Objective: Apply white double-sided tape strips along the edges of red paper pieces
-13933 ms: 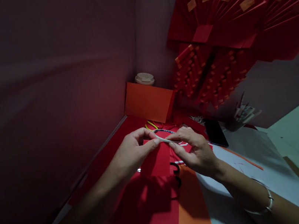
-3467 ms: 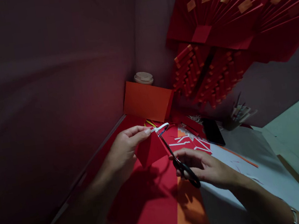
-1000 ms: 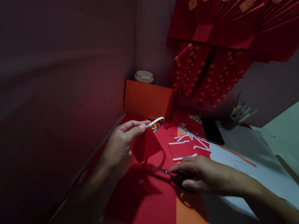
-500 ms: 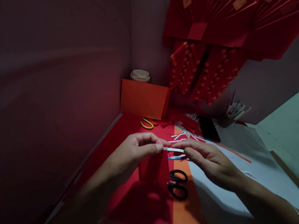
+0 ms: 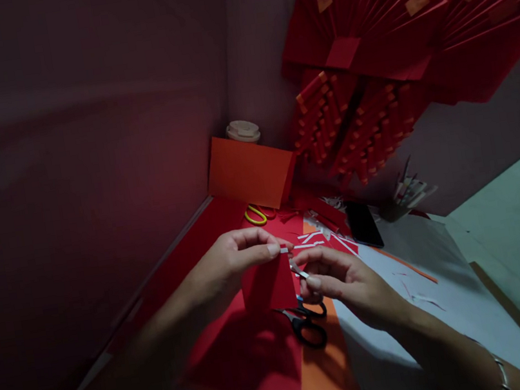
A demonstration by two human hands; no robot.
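My left hand (image 5: 236, 265) pinches the top edge of a small red paper piece (image 5: 270, 286), which hangs down from its fingertips. My right hand (image 5: 341, 280) is beside it, thumb and fingers pinched on a thin white strip (image 5: 299, 272) at the piece's right edge. Black-handled scissors (image 5: 306, 325) lie on the paper just below both hands, touched by neither. Large red paper sheets (image 5: 250, 359) and an orange sheet (image 5: 330, 377) cover the white table (image 5: 436, 325) under my hands.
Yellow-handled scissors (image 5: 255, 215), cut red pieces with white strips (image 5: 325, 240) and a black phone (image 5: 363, 224) lie beyond my hands. An orange-red folder (image 5: 249, 172) leans in the corner before a round lid (image 5: 243, 131). Red paper fans (image 5: 376, 27) hang on the right wall.
My right hand laid the black scissors down on the paper and came up to the white strip. My left hand lowered the red piece toward the middle.
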